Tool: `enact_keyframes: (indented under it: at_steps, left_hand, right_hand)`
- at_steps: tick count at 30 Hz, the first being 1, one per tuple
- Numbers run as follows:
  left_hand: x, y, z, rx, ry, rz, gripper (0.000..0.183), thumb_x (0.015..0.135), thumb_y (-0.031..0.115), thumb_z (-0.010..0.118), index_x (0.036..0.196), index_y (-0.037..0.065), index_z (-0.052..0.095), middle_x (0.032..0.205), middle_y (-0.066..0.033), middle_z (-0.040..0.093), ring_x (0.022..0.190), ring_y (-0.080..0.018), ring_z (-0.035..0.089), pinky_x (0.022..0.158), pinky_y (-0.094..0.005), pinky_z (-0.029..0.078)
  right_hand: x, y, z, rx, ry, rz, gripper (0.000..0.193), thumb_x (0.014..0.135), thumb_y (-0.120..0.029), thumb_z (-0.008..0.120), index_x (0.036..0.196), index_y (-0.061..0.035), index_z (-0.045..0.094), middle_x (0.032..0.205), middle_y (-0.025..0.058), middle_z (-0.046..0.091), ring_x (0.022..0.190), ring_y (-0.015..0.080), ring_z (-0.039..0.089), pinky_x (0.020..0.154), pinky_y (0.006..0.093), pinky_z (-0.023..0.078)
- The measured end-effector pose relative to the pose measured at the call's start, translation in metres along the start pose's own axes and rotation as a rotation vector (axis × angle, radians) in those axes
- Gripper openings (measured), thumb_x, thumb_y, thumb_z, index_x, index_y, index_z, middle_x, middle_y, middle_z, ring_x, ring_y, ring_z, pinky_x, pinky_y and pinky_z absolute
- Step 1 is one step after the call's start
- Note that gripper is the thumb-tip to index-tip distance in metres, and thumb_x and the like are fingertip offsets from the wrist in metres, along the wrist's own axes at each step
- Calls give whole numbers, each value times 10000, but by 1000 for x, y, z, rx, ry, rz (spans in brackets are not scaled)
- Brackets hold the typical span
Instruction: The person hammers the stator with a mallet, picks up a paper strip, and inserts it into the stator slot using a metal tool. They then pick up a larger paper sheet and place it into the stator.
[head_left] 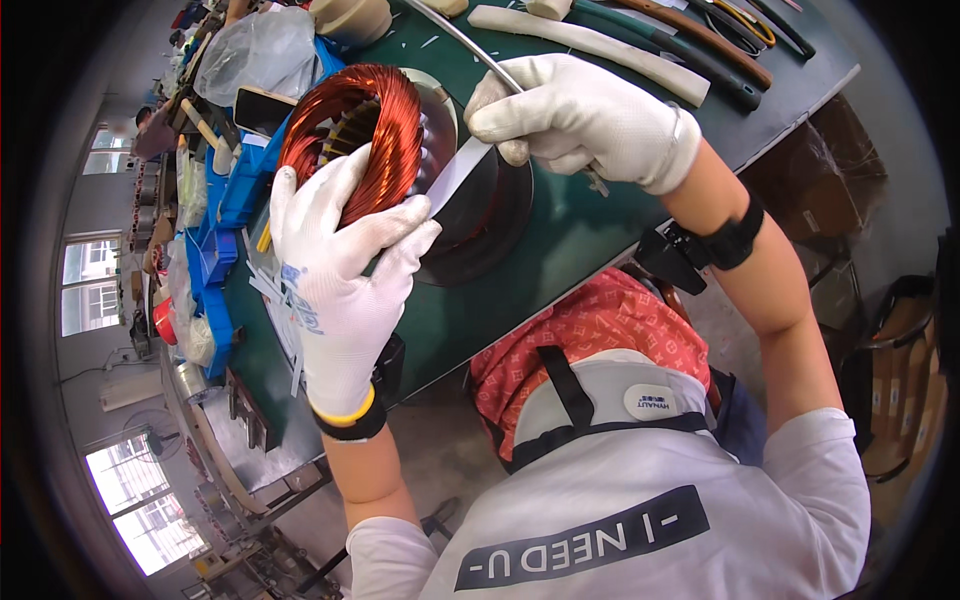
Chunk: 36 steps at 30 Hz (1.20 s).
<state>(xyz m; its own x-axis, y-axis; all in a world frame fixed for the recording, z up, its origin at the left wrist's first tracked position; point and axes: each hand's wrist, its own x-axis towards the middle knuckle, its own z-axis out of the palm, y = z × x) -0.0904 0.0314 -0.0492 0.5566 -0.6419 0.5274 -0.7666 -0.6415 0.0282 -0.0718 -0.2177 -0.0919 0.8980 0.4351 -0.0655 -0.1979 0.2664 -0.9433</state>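
A ring of coppery-red wire winding [405, 125] stands on the green table, with a stator core's slots showing inside it. My left hand [345, 250], in a white glove, rests against its near side, some fingers over the coil. Its thumb and forefinger close about the lower end of a narrow white strip [458, 178]. My right hand [590, 120], also gloved, is closed around a thin metal rod [455, 35] that slants up to the left. The strip's upper end reaches my right fingers; whether they grip it is hidden. Below the winding lies a dark round base [490, 230].
At the far right lie a pale curved bar [600, 45], dark-handled tools [690, 70] and scissors [755, 25]. Blue bins [215, 255], a clear plastic bag [255, 55] and loose white strips [275, 300] are on the left. The table's edge [560, 310] runs nearest me.
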Motion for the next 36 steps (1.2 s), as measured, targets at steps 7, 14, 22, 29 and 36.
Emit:
enact_keyframes:
  at_steps: [7, 14, 22, 29, 36]
  left_hand:
    - [-2, 1, -10, -4, -81, -86, 232, 681, 185, 822, 900, 124, 777, 954, -134, 668, 967, -323, 594, 1040, -491, 377]
    - [-3, 5, 3, 13, 10, -53, 215, 702, 147, 817, 907, 110, 765, 937, -108, 667, 969, -324, 591, 905, -424, 431]
    - [3, 12, 9, 27, 73, -35, 233, 666, 171, 826, 888, 155, 757, 894, -116, 630, 846, -313, 594, 760, -419, 439]
    - [-2, 8, 9, 19, 102, -75, 225, 675, 221, 801, 887, 178, 739, 907, -87, 603, 777, -290, 582, 688, -430, 433]
    - [4, 18, 31, -55, 169, -194, 283, 666, 235, 729, 839, 40, 619, 660, -68, 495, 640, -265, 522, 631, -383, 437]
  right_hand:
    - [-97, -7, 15, -861, 616, -381, 312, 946, -25, 527, 1239, 1, 631, 878, 53, 613, 729, 104, 527, 727, 251, 468]
    - [-166, -37, 28, -1561, 447, -300, 430, 760, 112, 557, 1148, -13, 696, 721, 114, 552, 585, 228, 545, 553, 303, 431]
    - [-150, -55, 35, -1713, 358, -184, 511, 654, 98, 565, 1120, -49, 714, 674, 107, 534, 547, 270, 549, 513, 345, 421]
    - [-104, -29, 12, -1475, 319, -311, 444, 685, 84, 603, 1088, -50, 730, 668, 123, 595, 510, 259, 565, 513, 307, 455]
    - [-92, 23, -47, -875, 362, -18, 238, 798, 12, 601, 1007, 64, 704, 877, 176, 715, 751, 211, 686, 686, 308, 525]
